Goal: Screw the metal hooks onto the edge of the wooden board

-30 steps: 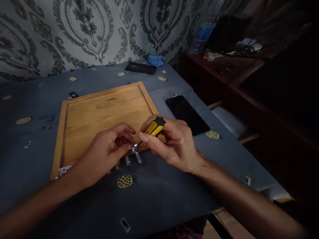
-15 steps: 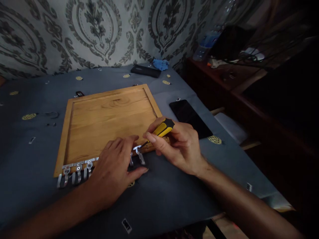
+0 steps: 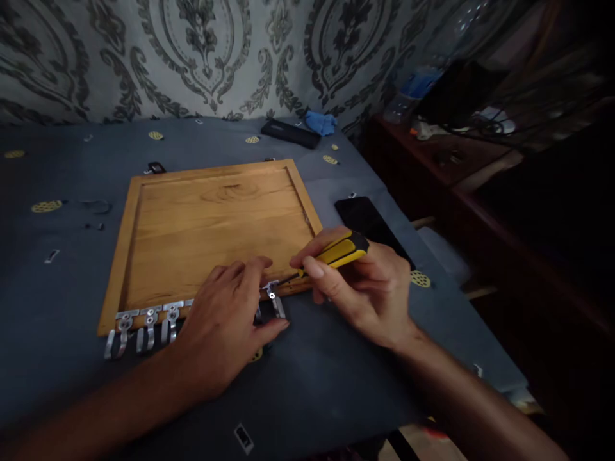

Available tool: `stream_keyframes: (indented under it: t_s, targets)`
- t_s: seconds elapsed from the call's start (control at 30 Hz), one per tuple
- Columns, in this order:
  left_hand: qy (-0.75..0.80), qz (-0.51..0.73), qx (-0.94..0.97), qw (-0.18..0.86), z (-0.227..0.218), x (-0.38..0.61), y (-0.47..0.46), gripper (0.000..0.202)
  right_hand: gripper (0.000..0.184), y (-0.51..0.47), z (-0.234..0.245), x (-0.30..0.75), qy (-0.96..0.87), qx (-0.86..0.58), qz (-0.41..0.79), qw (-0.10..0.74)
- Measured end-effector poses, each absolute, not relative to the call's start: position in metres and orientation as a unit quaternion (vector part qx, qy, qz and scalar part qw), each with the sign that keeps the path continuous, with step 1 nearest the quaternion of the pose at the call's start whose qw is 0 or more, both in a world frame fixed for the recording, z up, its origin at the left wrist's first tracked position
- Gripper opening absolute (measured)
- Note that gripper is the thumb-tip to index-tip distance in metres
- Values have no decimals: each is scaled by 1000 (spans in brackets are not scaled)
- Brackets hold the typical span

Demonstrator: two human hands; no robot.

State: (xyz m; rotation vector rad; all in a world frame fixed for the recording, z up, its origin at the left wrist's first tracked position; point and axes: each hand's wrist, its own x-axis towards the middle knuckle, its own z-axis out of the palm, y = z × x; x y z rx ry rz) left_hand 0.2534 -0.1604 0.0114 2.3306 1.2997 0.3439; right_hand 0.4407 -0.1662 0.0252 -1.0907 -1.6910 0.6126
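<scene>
A square wooden board (image 3: 211, 224) with a raised rim lies on a blue-grey cloth. Along its near edge runs a row of metal hooks (image 3: 144, 325). My right hand (image 3: 365, 288) is closed round a yellow-and-black screwdriver (image 3: 336, 254); its tip points at the rightmost hook (image 3: 275, 299) on the board's near right corner. My left hand (image 3: 225, 326) lies palm down over the board's near edge with fingers spread, pressing beside that hook and covering several hooks.
A black phone (image 3: 369, 221) lies right of the board. Another dark phone (image 3: 291, 133) and a blue cloth (image 3: 321, 121) sit at the back. Small metal parts (image 3: 96, 206) lie left. A dark wooden cabinet (image 3: 456, 160) stands to the right, past the table edge.
My left hand went from pinching at the hook to lying flat on the board's near edge. The screwdriver tilted lower, and its tip stays at the rightmost hook. The view shifted slightly.
</scene>
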Motion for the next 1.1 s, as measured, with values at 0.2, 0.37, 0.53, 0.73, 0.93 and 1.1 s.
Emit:
stream_keyframes:
  t_s: [0.2, 0.37, 0.53, 0.73, 0.93, 1.1]
  targets:
    - [469, 127, 848, 212, 10, 252, -159, 59, 31, -171, 30, 436, -672, -447, 257, 532]
    - [473, 114, 843, 231, 13, 253, -158, 58, 21, -173, 29, 433, -679, -439, 269, 523]
    - [471, 116, 845, 224, 12, 253, -157, 58, 20, -172, 28, 434, -677, -445, 276, 517]
    - [467, 116, 849, 218, 12, 254, -157, 59, 24, -171, 29, 436, -688, -441, 255, 517]
    - [466, 120, 850, 215, 11, 253, -157, 56, 19, -171, 28, 436, -672, -448, 266, 526]
    - [470, 122, 847, 216, 11, 253, -157, 56, 22, -172, 29, 435, -665, -441, 267, 541]
